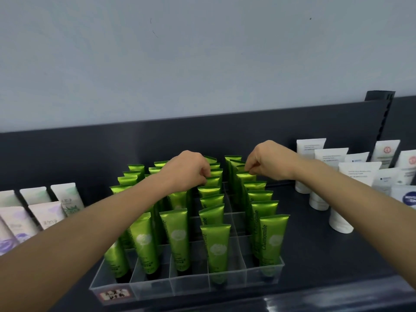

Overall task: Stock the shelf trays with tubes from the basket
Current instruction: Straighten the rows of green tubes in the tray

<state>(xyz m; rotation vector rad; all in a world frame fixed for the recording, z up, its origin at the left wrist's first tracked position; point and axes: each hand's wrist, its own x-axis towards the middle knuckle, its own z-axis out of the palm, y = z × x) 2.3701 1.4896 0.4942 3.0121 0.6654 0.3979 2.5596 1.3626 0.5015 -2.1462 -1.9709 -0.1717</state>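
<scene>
A clear acrylic divided tray (186, 283) stands on the dark shelf, holding several upright green tubes (217, 246) in rows. My left hand (188, 170) reaches over the middle rows and pinches the top of a green tube (212, 181) near the back. My right hand (267, 162) pinches the top edge of another green tube (246, 177) in the right-hand row. Both forearms stretch in from the lower corners. The basket is out of sight.
Pale lilac and white tubes (45, 212) stand at the left of the shelf. White tubes (358, 174) crowd the right side, with a blue-labelled one (408, 200) at the edge. A dark back panel (90, 152) and an upright post (386, 115) bound the shelf.
</scene>
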